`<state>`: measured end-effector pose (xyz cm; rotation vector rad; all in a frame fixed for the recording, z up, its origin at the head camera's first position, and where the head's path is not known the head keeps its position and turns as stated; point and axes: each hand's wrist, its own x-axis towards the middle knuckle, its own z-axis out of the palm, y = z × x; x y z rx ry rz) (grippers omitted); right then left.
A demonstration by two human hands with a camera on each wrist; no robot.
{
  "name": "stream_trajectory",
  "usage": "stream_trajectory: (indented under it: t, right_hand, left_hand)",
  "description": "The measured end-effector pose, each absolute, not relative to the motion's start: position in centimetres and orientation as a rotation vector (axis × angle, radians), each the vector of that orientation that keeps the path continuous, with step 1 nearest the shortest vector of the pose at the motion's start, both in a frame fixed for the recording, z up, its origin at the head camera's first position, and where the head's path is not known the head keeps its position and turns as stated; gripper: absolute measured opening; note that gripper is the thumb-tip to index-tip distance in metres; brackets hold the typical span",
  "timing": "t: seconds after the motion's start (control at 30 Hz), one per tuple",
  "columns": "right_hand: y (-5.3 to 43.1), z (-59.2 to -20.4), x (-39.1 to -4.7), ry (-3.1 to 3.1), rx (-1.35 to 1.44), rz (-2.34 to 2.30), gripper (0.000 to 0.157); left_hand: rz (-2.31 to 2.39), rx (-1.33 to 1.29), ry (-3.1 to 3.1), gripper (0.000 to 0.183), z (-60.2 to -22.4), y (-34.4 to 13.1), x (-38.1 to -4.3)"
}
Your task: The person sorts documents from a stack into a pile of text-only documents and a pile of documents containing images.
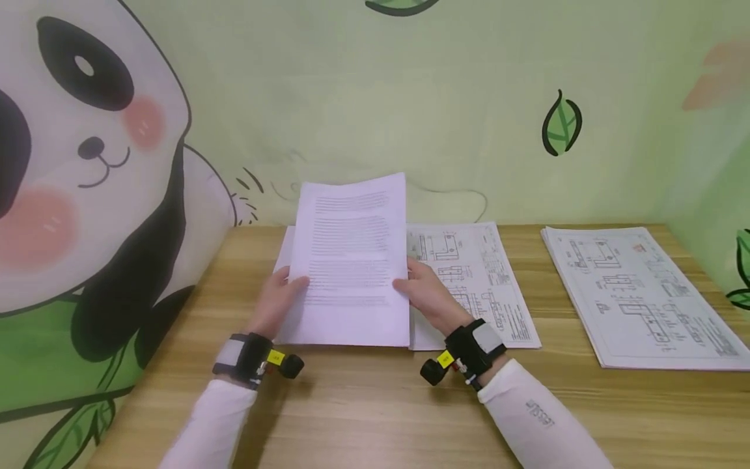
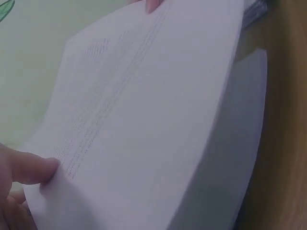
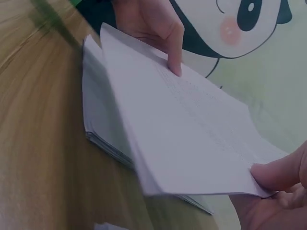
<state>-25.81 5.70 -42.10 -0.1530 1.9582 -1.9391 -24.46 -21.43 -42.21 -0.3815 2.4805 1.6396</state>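
Note:
A stack of white printed sheets [image 1: 351,260] is held up and tilted above the table, its text lines facing me. My left hand [image 1: 277,296] grips its left edge, thumb on the front face. On the opposite edge my right hand [image 1: 430,293] pinches the sheets the same way, and in the right wrist view the right thumb [image 3: 278,172] presses on the top page. Beneath the held sheets lies a pile of paper with technical drawings [image 1: 486,286], partly covered by them. In the left wrist view the held sheets [image 2: 158,105] bow slightly, apart from the paper below.
A second pile of technical drawings [image 1: 644,299] lies on the right of the wooden table [image 1: 375,417]. Behind the table hangs a green backdrop [image 1: 457,117] with a panda and leaves. Each wrist wears a black strap with a small camera.

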Motion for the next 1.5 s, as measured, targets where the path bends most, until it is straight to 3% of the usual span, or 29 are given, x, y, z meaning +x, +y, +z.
stream_trajectory:
  t: [0.13, 0.37, 0.53, 1.1, 1.5]
  right_hand:
    - [3.6, -42.7, -25.9, 2.112, -0.045, -1.892, 0.043]
    - [0.4, -44.5, -26.2, 2.314, -0.053, -1.733, 0.044]
    - [-0.6, -45.7, -26.7, 2.457, -0.084, -1.574, 0.041]
    - [-1.3, -45.4, -27.4, 2.666, -0.148, -1.252, 0.021]
    - [-0.9, -44.8, -27.3, 2.692, -0.160, -1.151, 0.024]
  left_hand:
    - [1.521, -0.436, 2.542, 0.065, -42.5, -23.6, -24.3]
    - [1.465, -0.458, 2.587, 0.045, -43.9, -26.1, -24.0]
    - [1.381, -0.458, 2.647, 0.049, -44.3, -27.0, -24.6]
    - [1.194, -0.625, 2.724, 0.047, -45.5, -27.9, -26.3]
    - [1.067, -0.643, 2.733, 0.046, -44.7, -27.3, -25.7]
